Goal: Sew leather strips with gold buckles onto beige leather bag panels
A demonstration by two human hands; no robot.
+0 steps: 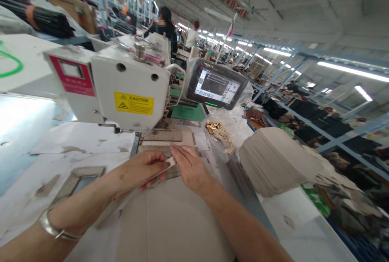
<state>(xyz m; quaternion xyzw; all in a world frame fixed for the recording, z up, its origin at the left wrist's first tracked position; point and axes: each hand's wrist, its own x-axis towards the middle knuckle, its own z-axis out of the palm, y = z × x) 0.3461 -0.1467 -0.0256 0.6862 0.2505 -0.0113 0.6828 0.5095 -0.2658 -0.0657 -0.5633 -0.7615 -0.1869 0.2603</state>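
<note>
My left hand pinches a small pale strip between thumb and fingers. The strip's far end meets my right hand, whose fingers are pressed together; whatever they hold is hidden. Both hands are just in front of the sewing machine, above its metal clamp plate. Under my wrists a large beige panel with a lengthwise seam line lies toward me, its far edge at the clamp area.
A tall stack of beige panels stands on the right. Behind my right hand lies a clear bag of gold metal pieces. The machine's lit control screen rises beyond it. A rectangular frame rests at left. People sit farther back.
</note>
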